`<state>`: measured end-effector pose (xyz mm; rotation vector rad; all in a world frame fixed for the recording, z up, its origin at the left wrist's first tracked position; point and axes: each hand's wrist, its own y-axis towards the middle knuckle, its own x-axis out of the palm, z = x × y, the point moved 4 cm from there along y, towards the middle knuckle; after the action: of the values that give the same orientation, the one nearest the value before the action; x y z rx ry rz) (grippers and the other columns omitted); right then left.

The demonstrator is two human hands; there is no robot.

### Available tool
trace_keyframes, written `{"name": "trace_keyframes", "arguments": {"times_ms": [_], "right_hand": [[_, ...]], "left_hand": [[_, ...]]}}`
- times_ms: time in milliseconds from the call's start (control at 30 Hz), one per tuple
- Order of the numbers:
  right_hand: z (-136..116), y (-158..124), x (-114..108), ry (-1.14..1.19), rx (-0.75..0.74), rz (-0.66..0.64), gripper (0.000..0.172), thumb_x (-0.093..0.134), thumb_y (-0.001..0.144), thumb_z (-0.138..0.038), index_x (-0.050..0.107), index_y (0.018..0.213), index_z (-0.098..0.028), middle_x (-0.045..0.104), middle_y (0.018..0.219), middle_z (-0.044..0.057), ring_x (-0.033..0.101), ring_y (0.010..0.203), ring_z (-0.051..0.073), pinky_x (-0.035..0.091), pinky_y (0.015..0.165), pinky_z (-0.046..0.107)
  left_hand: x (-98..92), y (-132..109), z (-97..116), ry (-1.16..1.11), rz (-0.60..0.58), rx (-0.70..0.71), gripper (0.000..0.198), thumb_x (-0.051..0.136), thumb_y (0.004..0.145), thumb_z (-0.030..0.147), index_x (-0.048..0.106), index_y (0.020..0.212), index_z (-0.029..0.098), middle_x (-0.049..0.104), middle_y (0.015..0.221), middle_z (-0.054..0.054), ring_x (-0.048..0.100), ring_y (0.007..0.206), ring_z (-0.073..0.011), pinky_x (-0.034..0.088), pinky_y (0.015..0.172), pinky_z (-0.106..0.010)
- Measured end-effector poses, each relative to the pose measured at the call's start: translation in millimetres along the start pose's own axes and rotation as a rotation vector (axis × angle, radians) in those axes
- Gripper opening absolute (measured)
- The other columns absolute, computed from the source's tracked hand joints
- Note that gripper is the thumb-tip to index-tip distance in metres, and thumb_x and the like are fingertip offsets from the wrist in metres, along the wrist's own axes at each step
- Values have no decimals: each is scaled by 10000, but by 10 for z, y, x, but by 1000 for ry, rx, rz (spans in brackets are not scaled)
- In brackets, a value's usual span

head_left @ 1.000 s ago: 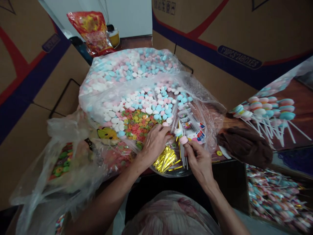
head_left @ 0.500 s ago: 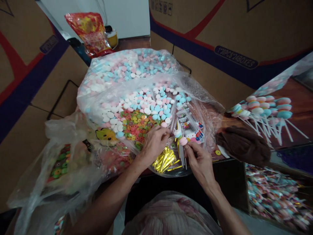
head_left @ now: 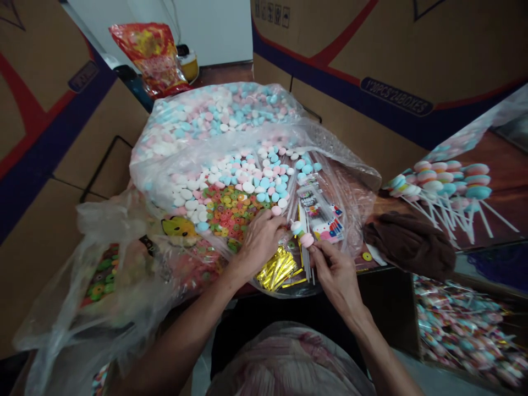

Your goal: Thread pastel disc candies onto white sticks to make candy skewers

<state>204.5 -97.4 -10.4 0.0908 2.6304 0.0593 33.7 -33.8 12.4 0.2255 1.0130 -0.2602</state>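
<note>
My right hand [head_left: 335, 270] pinches the lower end of a marshmallow skewer [head_left: 306, 239]. The skewer carries pink, white and blue marshmallows, with a yellow-green piece between them, and it tilts up to the left. My left hand [head_left: 260, 242] is closed, fingertips together, just left of the skewer's upper end; what it grips, if anything, is hidden. Beside that hand lie sugared gummy rings [head_left: 226, 212]. Below the skewer are gold twist ties [head_left: 277, 270] and white sticks [head_left: 306, 268]. Loose marshmallows [head_left: 247, 176] spread behind both hands.
A big clear bag of marshmallows [head_left: 214, 107] stands behind. Finished marshmallow skewers [head_left: 447, 179] lie at the right, near a brown cloth [head_left: 410, 245]. Lower right is a box of wrapped candies [head_left: 466, 330]. Large cartons [head_left: 350, 115] stand on both sides; a printed packet [head_left: 319, 209] lies ahead.
The skewer and my right hand have shifted slightly to the left, closer to my left hand's fingertips. My left hand has barely moved.
</note>
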Motion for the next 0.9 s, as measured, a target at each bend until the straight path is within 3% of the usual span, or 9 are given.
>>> {"name": "trace_keyframes", "arguments": {"times_ms": [100, 200, 267, 367, 467, 600, 800, 900], "right_hand": [[8, -4, 4, 10, 9, -7, 261, 521, 947, -353, 657, 813, -174, 496, 589, -39, 410, 514, 103, 333, 481, 218], [14, -8, 8, 14, 21, -10, 263, 522, 947, -352, 655, 810, -172, 484, 590, -40, 405, 514, 101, 337, 488, 220], [11, -12, 8, 24, 22, -9, 264, 522, 946, -351, 654, 805, -171, 475, 581, -41, 402, 511, 101, 331, 482, 219], [-16, -14, 14, 54, 2, -11, 253, 524, 941, -345, 653, 807, -174, 472, 577, -42, 402, 508, 101, 322, 471, 217], [-61, -4, 30, 68, -29, -15, 242, 528, 939, -338, 654, 811, -176, 480, 582, -42, 407, 509, 99, 324, 473, 215], [-104, 20, 49, 63, -34, -32, 233, 526, 935, -327, 652, 807, -177, 466, 570, -48, 410, 500, 95, 328, 476, 213], [-125, 40, 42, 10, -30, -27, 240, 521, 935, -327, 648, 798, -176, 448, 558, -52, 392, 489, 92, 323, 479, 214], [-132, 38, 51, 5, -50, 0, 236, 517, 937, -319, 632, 786, -179, 436, 562, -55, 390, 495, 91, 323, 485, 215]], "left_hand": [[14, -15, -16, -50, 31, -3, 131, 562, 874, 153, 685, 905, 186, 579, 925, -55, 578, 954, -202, 483, 842, -325], [-4, -8, -52, -246, 99, -42, 91, 559, 862, 152, 648, 856, 170, 593, 906, -45, 593, 882, -171, 492, 802, -303], [-32, -3, -95, -485, 137, -128, 64, 570, 863, 196, 622, 836, 170, 615, 850, -25, 601, 785, -141, 500, 718, -267], [-40, -23, -146, -856, 73, -342, 146, 612, 843, 324, 602, 865, 179, 659, 784, -6, 592, 629, -117, 453, 502, -206], [-68, -51, -140, -1038, 41, -434, 239, 677, 784, 388, 612, 876, 178, 694, 801, -16, 618, 616, -126, 405, 406, -175], [-89, -49, -133, -1043, 101, -349, 208, 697, 773, 352, 646, 852, 166, 712, 811, -24, 657, 700, -133, 465, 495, -175], [-19, -38, -110, -877, 148, -154, 146, 644, 831, 305, 682, 865, 167, 730, 871, -25, 682, 828, -144, 534, 759, -237], [-26, -38, -87, -909, 160, -164, 169, 645, 837, 339, 646, 868, 172, 728, 850, -23, 691, 820, -145, 537, 758, -238]]}}
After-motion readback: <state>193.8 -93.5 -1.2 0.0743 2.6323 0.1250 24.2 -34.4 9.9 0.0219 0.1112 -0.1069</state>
